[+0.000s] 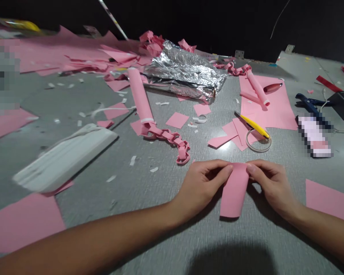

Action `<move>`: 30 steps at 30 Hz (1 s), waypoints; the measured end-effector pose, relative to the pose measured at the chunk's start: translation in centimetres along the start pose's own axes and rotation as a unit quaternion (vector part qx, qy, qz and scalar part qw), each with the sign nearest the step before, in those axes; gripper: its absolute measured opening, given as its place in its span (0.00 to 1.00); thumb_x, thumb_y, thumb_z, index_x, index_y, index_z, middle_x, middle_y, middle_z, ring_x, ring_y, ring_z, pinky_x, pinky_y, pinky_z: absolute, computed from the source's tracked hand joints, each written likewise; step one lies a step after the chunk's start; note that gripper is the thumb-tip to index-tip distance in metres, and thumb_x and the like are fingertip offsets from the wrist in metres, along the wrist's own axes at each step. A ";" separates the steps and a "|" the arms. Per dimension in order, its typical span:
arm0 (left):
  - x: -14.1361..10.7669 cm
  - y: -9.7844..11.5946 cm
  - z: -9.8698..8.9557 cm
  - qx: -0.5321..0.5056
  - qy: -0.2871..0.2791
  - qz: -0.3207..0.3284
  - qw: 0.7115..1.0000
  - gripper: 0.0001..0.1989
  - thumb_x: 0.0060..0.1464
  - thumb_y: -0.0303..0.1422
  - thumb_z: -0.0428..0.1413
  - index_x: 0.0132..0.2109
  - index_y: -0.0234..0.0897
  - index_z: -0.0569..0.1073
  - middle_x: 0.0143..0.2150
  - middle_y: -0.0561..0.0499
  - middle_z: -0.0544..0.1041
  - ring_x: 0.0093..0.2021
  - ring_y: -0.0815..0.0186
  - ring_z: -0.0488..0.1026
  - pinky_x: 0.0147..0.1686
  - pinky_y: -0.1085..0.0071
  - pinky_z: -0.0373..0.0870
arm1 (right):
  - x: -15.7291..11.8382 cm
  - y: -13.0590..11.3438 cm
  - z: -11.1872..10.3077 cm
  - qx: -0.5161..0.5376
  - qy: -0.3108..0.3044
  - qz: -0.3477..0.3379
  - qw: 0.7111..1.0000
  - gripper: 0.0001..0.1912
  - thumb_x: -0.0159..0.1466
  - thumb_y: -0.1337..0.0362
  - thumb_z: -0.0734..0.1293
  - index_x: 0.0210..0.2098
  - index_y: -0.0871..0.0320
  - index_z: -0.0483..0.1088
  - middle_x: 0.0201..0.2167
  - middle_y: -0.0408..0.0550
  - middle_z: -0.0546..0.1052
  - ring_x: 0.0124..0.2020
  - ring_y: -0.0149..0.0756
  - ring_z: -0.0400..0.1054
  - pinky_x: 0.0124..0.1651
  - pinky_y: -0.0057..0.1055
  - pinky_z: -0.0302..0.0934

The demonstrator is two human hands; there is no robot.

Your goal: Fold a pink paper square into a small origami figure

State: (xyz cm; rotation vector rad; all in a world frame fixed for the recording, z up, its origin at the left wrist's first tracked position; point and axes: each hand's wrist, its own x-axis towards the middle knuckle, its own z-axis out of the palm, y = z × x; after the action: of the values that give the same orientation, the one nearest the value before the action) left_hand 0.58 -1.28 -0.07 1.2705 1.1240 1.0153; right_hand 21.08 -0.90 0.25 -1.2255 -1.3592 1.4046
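**Pink paper strip pinched at both top corners, craft mess all around**

So both hands are on one pink paper strip (pixel 234 190), and I'll use that strip as the anchor for everything else. The left hand (pixel 202 183) has its fingers closed on the strip's upper left corner, and the right hand (pixel 271 183) is pinching the upper right corner the same way. The strip hangs down toward the person, with its lower end resting on the grey table (pixel 160 214).

Just beyond the strip and a bit left lies a pink paper chain (pixel 172 139), which leads up to a rolled pink paper tube (pixel 140 95). Beyond the strip and slightly right sits a tape ring (pixel 258 140) with a yellow utility knife (pixel 251 125) lying across it, both on loose pink squares. Far beyond the strip is a crumpled roll of aluminium foil (pixel 186 72). Well off to the left of the strip there's a white stack of paper (pixel 64 156), tilted and blurry. To the right of the strip, a pink sheet (pixel 331 200) lies flat near the table edge. Little white and pink scraps are scattered everywhere.
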 end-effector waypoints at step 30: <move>0.6 -0.8 -0.1 -0.098 0.068 0.031 0.992 0.12 0.64 0.36 0.64 0.32 0.40 0.84 0.30 0.53 0.73 0.31 0.68 0.65 0.34 0.67 0.63 | -0.3 0.4 -0.1 -0.066 -0.062 -0.002 0.996 0.22 0.71 0.49 0.71 0.29 0.58 0.80 0.25 0.45 0.73 0.28 0.34 0.64 0.32 0.33 0.60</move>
State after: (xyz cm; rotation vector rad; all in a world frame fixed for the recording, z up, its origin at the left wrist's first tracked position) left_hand 0.61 -0.73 -0.89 1.0987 1.0642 1.2436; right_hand 21.28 -1.16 -0.09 -1.2360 -1.5602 1.4280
